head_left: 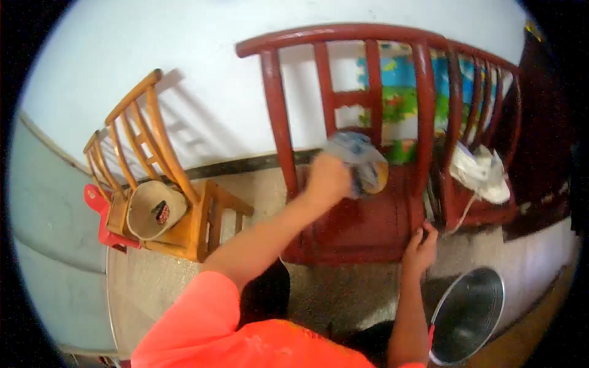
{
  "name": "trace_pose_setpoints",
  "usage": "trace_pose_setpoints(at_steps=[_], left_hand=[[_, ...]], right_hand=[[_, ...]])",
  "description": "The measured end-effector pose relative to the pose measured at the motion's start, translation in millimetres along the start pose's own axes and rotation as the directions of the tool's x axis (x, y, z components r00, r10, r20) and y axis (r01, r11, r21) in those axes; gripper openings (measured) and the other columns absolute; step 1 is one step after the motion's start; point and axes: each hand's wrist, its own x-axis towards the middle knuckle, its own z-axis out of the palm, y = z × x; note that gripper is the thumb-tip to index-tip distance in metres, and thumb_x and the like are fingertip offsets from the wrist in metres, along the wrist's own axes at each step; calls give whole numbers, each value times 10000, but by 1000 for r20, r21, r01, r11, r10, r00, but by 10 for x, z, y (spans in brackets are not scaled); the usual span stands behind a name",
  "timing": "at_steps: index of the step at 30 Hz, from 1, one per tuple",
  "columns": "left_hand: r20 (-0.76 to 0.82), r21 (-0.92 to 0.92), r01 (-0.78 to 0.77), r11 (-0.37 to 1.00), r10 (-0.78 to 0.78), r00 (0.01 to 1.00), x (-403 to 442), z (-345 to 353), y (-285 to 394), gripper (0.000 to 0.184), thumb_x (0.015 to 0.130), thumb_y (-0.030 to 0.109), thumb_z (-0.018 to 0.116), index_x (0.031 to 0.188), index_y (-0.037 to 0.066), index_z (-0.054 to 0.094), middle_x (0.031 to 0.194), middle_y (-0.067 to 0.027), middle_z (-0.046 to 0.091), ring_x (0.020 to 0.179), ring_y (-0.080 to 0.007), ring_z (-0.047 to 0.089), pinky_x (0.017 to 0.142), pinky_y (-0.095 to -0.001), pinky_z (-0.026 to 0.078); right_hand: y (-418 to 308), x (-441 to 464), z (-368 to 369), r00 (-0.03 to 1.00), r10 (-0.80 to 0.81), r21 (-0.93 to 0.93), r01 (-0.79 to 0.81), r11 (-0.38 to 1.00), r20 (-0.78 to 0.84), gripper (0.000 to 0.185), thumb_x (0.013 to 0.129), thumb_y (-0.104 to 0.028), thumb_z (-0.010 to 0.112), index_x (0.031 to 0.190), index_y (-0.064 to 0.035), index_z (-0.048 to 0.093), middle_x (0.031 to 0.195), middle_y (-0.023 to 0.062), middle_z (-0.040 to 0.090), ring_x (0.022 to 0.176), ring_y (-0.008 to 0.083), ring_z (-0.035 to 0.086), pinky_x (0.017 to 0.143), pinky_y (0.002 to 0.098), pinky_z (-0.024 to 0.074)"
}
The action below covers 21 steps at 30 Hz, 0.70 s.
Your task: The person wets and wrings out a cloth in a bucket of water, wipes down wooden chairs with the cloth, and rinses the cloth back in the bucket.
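A dark red wooden chair [356,227] stands in front of me, its slatted back toward the wall. My left hand [328,178] is closed on a crumpled grey-blue cloth [362,161] with a yellowish patch. The cloth is over the rear part of the seat, near the foot of the backrest; whether it presses on the wood I cannot tell. At the seat's right front corner, my right hand [421,244] has its fingers curled on the edge. Below and right of that hand is a dark bucket [469,316] with a pale rim.
Another red chair [478,211] adjoins on the right, bearing a crumpled white item [481,175] with a cord. Left stand light wooden chairs [199,227], a round basket [144,227] holding small things, and a red plastic stool [109,230]. A colourful picture mat [399,92] leans behind the backrest.
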Motion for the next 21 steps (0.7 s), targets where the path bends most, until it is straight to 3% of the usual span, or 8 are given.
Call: trace_pose_setpoints(at_steps=[3, 4, 5, 7, 9, 16, 20, 21], left_hand=[[107, 489, -221, 844, 194, 975, -14, -704, -127, 108, 712, 48, 530, 710, 13, 632, 636, -108, 612, 544, -275, 559, 520, -453, 439], [-165, -74, 214, 974, -224, 961, -13, -816, -83, 144, 740, 54, 493, 727, 20, 632, 651, -110, 615, 576, -283, 571, 536, -408, 435], [-281, 288, -70, 955, 155, 947, -10, -960, -465, 172, 745, 23, 462, 763, 18, 633, 666, -122, 618, 612, -285, 588, 569, -388, 440], [-263, 144, -46, 989, 83, 961, -16, -1111, -846, 196, 774, 37, 469, 856, 22, 645, 791, -143, 644, 742, -307, 601, 666, -413, 449], [46, 521, -186, 833, 190, 981, 20, -1085, -1030, 281, 800, 37, 494, 1058, -14, 595, 1010, -170, 620, 965, -305, 576, 848, -392, 438], [-9, -366, 83, 927, -93, 996, -530, -396, -884, 511, 810, 100, 588, 1306, 51, 475, 1224, -201, 516, 1147, -383, 479, 998, -454, 369], [204, -275, 352, 895, -303, 931, -916, -341, -929, 486, 742, 110, 635, 1213, 32, 544, 1183, -189, 541, 1144, -379, 475, 972, -469, 384], [282, -2, -14, 1000, 14, 959, -936, -351, -956, 465, 691, 81, 620, 1150, 24, 568, 1177, -177, 547, 1142, -374, 476, 983, -416, 381]], right_hand=[[-25, 51, -124, 999, -53, 23, 53, 998, 5, 215, 884, -186, 539, 1070, -83, 574, 1024, 123, 635, 915, 330, 615, 783, 401, 485], [69, 39, -46, 995, -91, 7, 91, 996, -28, 223, 877, -194, 546, 1076, -97, 571, 1016, 119, 635, 907, 328, 613, 771, 403, 485], [60, 50, -43, 998, -62, 2, 62, 998, -27, 229, 871, -203, 552, 1076, -102, 569, 1011, 115, 634, 898, 327, 610, 760, 407, 483], [37, 9, -67, 999, -27, -11, 26, 1000, -42, 234, 865, -211, 558, 1075, -108, 566, 1006, 111, 634, 889, 326, 606, 749, 410, 480], [12, 37, -76, 999, -32, 29, 34, 999, -39, 216, 864, -225, 558, 1049, -115, 570, 982, 106, 635, 877, 327, 602, 728, 424, 475], [-8, 20, -78, 998, -41, 20, 42, 999, -52, 209, 858, -215, 569, 1041, -115, 572, 936, 110, 635, 850, 329, 605, 717, 424, 477], [6, 37, -61, 995, -65, -1, 65, 998, -78, 204, 857, -210, 578, 1024, -93, 583, 953, 119, 640, 858, 336, 607, 741, 412, 482], [9, 34, -86, 1000, -5, -27, 5, 1000, -15, 202, 860, -193, 577, 1024, -77, 590, 971, 122, 642, 886, 334, 611, 764, 400, 484]])
